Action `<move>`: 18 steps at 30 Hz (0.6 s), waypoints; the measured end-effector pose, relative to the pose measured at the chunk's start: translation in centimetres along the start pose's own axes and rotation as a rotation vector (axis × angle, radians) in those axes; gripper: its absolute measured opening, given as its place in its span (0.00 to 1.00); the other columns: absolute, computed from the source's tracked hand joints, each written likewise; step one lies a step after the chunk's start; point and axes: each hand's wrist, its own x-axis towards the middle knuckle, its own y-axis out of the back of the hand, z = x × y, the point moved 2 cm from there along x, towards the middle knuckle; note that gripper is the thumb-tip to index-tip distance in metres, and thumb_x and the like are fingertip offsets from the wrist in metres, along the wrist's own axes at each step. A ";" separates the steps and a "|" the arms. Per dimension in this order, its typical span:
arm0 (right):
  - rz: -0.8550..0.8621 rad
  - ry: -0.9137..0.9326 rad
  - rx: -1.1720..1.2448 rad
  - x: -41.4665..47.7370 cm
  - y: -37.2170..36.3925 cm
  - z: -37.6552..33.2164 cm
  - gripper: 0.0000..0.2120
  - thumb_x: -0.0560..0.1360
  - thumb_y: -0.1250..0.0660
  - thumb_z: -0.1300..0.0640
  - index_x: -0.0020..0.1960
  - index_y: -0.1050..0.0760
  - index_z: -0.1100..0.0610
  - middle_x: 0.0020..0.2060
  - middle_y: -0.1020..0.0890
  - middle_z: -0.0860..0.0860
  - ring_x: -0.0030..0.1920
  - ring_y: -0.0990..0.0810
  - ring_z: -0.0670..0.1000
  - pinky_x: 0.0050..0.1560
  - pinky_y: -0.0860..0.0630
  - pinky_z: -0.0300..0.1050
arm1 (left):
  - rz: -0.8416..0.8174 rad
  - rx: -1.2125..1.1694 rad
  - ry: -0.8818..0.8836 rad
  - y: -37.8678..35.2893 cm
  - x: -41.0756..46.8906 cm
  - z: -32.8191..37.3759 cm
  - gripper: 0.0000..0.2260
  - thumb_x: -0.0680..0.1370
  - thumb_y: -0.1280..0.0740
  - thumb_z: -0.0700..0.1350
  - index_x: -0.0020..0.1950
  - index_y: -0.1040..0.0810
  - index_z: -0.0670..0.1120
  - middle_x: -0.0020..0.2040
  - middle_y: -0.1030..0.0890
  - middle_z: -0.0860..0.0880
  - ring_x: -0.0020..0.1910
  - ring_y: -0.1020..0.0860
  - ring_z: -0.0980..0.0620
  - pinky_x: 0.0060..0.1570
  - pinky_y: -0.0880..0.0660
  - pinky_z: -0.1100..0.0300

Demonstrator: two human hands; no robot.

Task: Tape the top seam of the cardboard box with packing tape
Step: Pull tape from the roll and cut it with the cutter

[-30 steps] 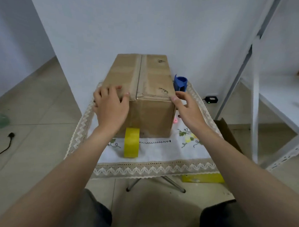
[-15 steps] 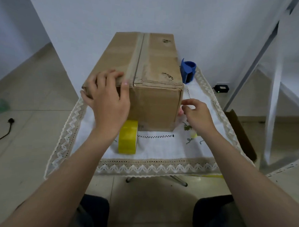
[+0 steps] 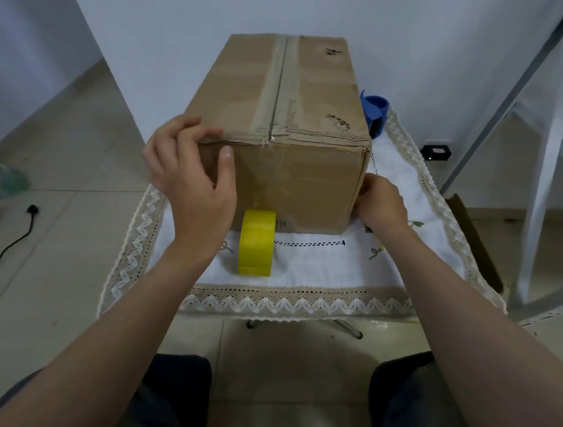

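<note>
A brown cardboard box (image 3: 294,181) stands on a small table covered by a white lace-edged cloth (image 3: 400,270). Its top seam (image 3: 277,93) runs away from me, with old clear tape along it. My left hand (image 3: 191,174) grips the box's near top-left corner, fingers on the top edge and thumb on the front face. My right hand (image 3: 382,204) is low at the box's near right edge; its fingertips are hidden behind that corner. A yellow roll of packing tape (image 3: 257,244) stands on edge against the front of the box, between my hands.
A blue tape dispenser (image 3: 375,112) sits behind the box's right side. On the floor lie a black cable (image 3: 11,243) at the left and a black adapter (image 3: 436,152) at the right. A white shelf frame (image 3: 539,192) and flat cardboard (image 3: 475,241) stand at the right.
My right hand dropped from the box's top right corner to its lower right edge. My left hand slid from the top to the near left corner. My view moved closer.
</note>
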 end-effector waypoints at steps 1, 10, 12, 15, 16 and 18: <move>-0.006 -0.006 -0.008 0.0 -0.1 -0.1 0.09 0.80 0.40 0.55 0.54 0.21 0.51 0.43 0.19 0.47 0.44 0.22 0.56 0.45 0.25 0.50 | 0.015 0.019 0.030 0.3 -0.3 0.0 0.09 0.79 0.31 0.44 0.57 0.21 0.44 0.63 0.24 0.43 0.66 0.29 0.41 0.65 0.36 0.54; 0.007 -0.019 0.118 -0.2 0.7 -0.2 0.18 0.84 0.43 0.48 0.43 0.26 0.59 0.37 0.21 0.54 0.40 0.23 0.58 0.41 0.28 0.49 | -0.232 -0.128 0.148 0.8 -2.1 0.0 0.04 0.81 0.32 0.49 0.50 0.25 0.51 0.41 0.22 0.59 0.42 0.21 0.56 0.44 0.21 0.47; 0.080 -0.043 0.292 -0.5 1.3 -0.4 0.18 0.83 0.44 0.43 0.48 0.27 0.57 0.40 0.20 0.54 0.39 0.23 0.56 0.41 0.29 0.50 | -0.304 -0.085 0.194 0.4 -2.5 -0.2 0.08 0.80 0.34 0.56 0.49 0.23 0.53 0.41 0.19 0.58 0.42 0.19 0.54 0.44 0.20 0.45; 0.204 0.011 0.538 -1.7 3.0 -2.1 0.08 0.84 0.42 0.49 0.58 0.29 0.52 0.44 0.18 0.52 0.37 0.24 0.51 0.39 0.28 0.49 | -0.392 -0.080 0.244 0.0 -3.0 -0.5 0.12 0.80 0.37 0.62 0.50 0.21 0.55 0.43 0.16 0.57 0.44 0.17 0.53 0.46 0.19 0.44; 0.253 0.065 0.601 -2.3 3.6 -2.8 0.06 0.84 0.41 0.51 0.58 0.29 0.50 0.45 0.19 0.53 0.37 0.25 0.50 0.39 0.28 0.49 | -0.411 -0.081 0.259 0.0 -3.1 -0.6 0.13 0.80 0.37 0.62 0.50 0.21 0.55 0.43 0.15 0.57 0.45 0.17 0.53 0.47 0.19 0.45; 0.358 0.224 0.671 -3.9 4.6 -4.4 0.05 0.83 0.39 0.52 0.58 0.29 0.50 0.48 0.20 0.57 0.38 0.25 0.48 0.38 0.28 0.46 | -0.444 -0.099 0.295 -0.1 -3.2 -0.6 0.12 0.81 0.36 0.61 0.50 0.19 0.54 0.43 0.14 0.58 0.45 0.16 0.57 0.48 0.19 0.48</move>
